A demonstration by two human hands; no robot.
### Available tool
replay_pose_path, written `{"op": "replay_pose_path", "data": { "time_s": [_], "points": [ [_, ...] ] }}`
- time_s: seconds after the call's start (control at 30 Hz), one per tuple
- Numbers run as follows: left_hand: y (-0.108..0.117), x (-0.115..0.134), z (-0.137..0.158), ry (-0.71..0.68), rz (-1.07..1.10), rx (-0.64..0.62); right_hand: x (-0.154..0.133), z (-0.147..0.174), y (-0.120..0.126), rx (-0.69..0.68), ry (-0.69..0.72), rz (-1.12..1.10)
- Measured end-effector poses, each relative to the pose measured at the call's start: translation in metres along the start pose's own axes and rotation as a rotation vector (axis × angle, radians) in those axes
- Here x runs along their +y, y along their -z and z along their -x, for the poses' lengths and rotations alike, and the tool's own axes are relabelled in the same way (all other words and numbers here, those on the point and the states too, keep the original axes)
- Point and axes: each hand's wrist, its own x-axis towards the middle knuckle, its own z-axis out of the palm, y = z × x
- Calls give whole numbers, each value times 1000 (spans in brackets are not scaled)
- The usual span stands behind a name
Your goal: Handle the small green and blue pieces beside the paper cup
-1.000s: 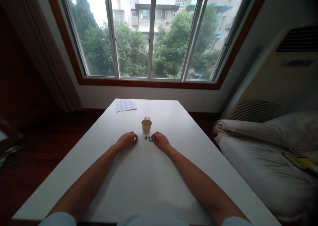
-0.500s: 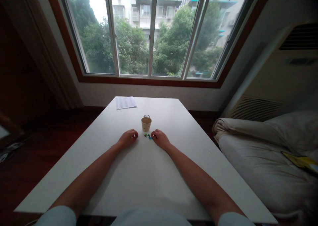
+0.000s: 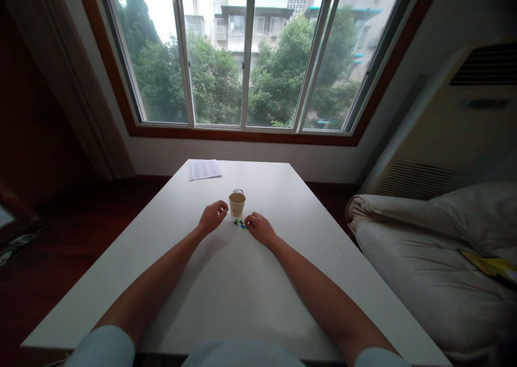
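A brown paper cup (image 3: 237,205) stands upright on the white table. My left hand (image 3: 214,217) is raised just left of the cup, thumb and fingers pinched on a small dark blue piece (image 3: 227,210) whose kind I cannot make out. Close in front of the cup lie several tiny green, blue and dark pieces (image 3: 238,223). Over their right side rests my right hand (image 3: 260,227), its fingertips drawn together beside the blue ones; whether anything is between them is hidden.
Behind the cup lies a thin dark loop (image 3: 238,191), partly hidden. Printed papers (image 3: 205,169) lie at the far left corner of the white table (image 3: 242,297). A padded couch (image 3: 404,259) stands to the right, and a window spans the wall ahead.
My left hand has risen and moved forward and right, close to the cup, with a small blue piece now showing at its fingertips. My right hand stays nearly in place by the pieces.
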Motion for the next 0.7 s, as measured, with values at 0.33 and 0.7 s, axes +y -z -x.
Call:
{"op": "replay_pose_path", "data": {
  "time_s": [0.33,0.7],
  "points": [
    [-30,13,-20,-4,68,196,-3,1,2,-2,-7,-1],
    [-38,14,-16,-123,-37,294,-7,2,6,-10,-21,-22]
  ]
}}
